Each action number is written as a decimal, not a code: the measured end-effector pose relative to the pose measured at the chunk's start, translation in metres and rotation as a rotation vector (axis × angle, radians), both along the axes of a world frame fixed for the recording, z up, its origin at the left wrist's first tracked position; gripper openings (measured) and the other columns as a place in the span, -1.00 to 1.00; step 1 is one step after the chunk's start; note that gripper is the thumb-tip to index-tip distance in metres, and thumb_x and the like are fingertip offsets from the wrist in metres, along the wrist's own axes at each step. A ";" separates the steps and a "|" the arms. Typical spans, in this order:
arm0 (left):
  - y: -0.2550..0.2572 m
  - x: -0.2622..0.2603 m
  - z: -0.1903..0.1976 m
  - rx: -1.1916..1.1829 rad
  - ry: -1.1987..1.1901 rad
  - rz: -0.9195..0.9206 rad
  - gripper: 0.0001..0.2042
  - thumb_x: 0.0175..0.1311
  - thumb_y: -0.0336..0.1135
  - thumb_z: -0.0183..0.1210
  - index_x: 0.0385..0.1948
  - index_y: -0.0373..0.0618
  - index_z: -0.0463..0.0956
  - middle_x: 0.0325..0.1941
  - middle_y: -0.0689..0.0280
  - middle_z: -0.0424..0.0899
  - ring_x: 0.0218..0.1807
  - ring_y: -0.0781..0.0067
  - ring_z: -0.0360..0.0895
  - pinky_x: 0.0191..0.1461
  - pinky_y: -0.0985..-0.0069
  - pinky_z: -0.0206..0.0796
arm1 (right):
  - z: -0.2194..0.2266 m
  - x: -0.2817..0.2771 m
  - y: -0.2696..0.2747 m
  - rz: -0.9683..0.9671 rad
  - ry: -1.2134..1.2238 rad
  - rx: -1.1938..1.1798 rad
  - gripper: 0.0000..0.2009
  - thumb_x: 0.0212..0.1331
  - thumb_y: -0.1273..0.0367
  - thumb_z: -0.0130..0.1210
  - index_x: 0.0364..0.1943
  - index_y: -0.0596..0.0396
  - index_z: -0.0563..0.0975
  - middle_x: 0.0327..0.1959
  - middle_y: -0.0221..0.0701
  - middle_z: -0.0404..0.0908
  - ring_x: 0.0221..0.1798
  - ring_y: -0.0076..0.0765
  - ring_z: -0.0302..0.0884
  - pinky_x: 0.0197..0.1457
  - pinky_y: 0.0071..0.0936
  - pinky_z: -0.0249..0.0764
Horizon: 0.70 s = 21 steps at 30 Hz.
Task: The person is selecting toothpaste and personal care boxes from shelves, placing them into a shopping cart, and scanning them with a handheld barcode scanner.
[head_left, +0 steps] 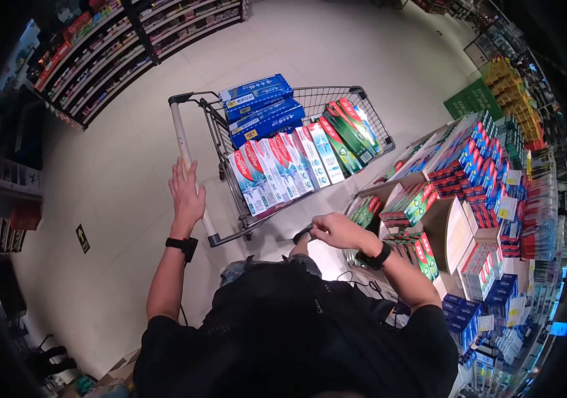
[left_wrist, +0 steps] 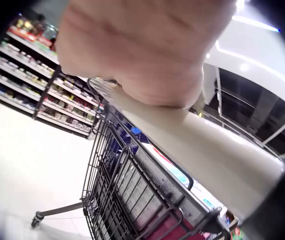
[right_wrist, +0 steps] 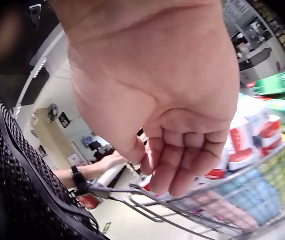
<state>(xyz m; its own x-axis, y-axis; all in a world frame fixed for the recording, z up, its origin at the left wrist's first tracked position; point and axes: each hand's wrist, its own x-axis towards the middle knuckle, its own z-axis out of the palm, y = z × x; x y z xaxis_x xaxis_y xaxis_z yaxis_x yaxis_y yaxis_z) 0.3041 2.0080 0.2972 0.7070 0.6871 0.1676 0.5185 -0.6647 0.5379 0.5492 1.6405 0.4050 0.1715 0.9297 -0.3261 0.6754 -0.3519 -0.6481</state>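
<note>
My left hand [head_left: 187, 197] rests on the pale handle bar [head_left: 180, 142] of a wire shopping cart [head_left: 213, 109], fingers stretched out across it. Close up in the left wrist view, the heel of that hand lies right at the bar [left_wrist: 212, 150]. My right hand [head_left: 344, 232] hangs in front of the body near the cart's side, its fingers loosely curled with nothing in them, as the palm [right_wrist: 152, 95] confirms. Red-and-white Colgate toothpaste boxes [head_left: 255, 179] stand in a row in the cart. Behind them lie blue packs [head_left: 267, 116], and green boxes [head_left: 350, 129] fill the far end.
To the right runs a display of toothpaste stacks, with green boxes [head_left: 409, 204] nearest and blue boxes [head_left: 461, 312] lower down. Stocked shelves [head_left: 131, 53] stand at the upper left. Pale tiled floor [head_left: 121, 179] lies left of the cart, with an arrow sign [head_left: 82, 238] on it.
</note>
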 end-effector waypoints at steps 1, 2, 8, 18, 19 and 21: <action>0.004 -0.001 0.006 0.121 0.029 0.043 -0.31 0.37 -0.38 0.16 0.61 0.03 0.31 0.78 0.04 0.14 0.82 -0.21 -0.10 0.80 -0.25 -0.22 | 0.011 -0.023 0.034 0.035 0.019 0.066 -0.71 0.46 0.24 0.20 -0.27 0.23 0.60 -0.40 0.02 0.69 -0.24 0.28 0.69 -0.11 0.09 0.54; 0.008 -0.001 0.003 0.118 -0.005 0.042 -0.31 0.37 -0.38 0.16 0.61 0.03 0.31 0.78 0.04 0.14 0.82 -0.21 -0.10 0.80 -0.25 -0.22 | 0.019 -0.046 0.062 0.063 0.044 0.085 -0.73 0.49 0.24 0.18 -0.20 0.21 0.60 -0.37 0.00 0.70 -0.24 0.26 0.69 -0.11 0.08 0.54; 0.026 -0.001 -0.009 0.009 -0.066 -0.167 -0.52 0.35 -0.45 0.10 0.33 -0.12 0.58 0.73 0.17 0.25 0.85 -0.03 -0.17 0.77 -0.43 -0.31 | -0.035 -0.147 0.177 0.118 -0.082 0.492 -0.52 0.48 0.09 0.24 0.06 0.33 0.52 -0.15 0.02 0.73 -0.01 0.31 0.71 0.17 0.00 0.60; 0.024 0.011 -0.013 0.154 -0.031 -0.231 -0.62 0.41 -0.27 0.15 0.17 -0.21 0.65 0.64 0.05 0.39 0.83 -0.12 -0.11 0.75 -0.43 -0.31 | -0.107 -0.163 0.219 -0.066 -0.016 0.089 -0.43 0.42 0.08 0.21 0.07 0.40 0.32 -0.46 0.01 0.74 -0.36 0.15 0.80 -0.15 0.02 0.69; 0.036 0.012 -0.009 0.205 0.010 -0.275 -0.63 0.44 -0.21 0.15 0.15 -0.22 0.65 0.61 0.03 0.42 0.83 -0.13 -0.09 0.76 -0.41 -0.32 | -0.105 -0.167 0.224 -0.094 -0.008 0.106 -0.44 0.41 0.08 0.22 0.05 0.40 0.34 -0.46 0.01 0.75 -0.35 0.18 0.79 -0.13 0.05 0.69; 0.051 0.016 0.008 0.252 0.082 -0.400 -0.63 0.50 -0.15 0.14 0.15 -0.22 0.63 0.56 0.02 0.46 0.82 -0.12 -0.06 0.76 -0.41 -0.32 | -0.098 -0.162 0.230 -0.096 -0.001 0.169 -0.47 0.41 0.09 0.21 0.04 0.38 0.36 -0.45 0.04 0.74 -0.33 0.26 0.76 -0.12 0.11 0.66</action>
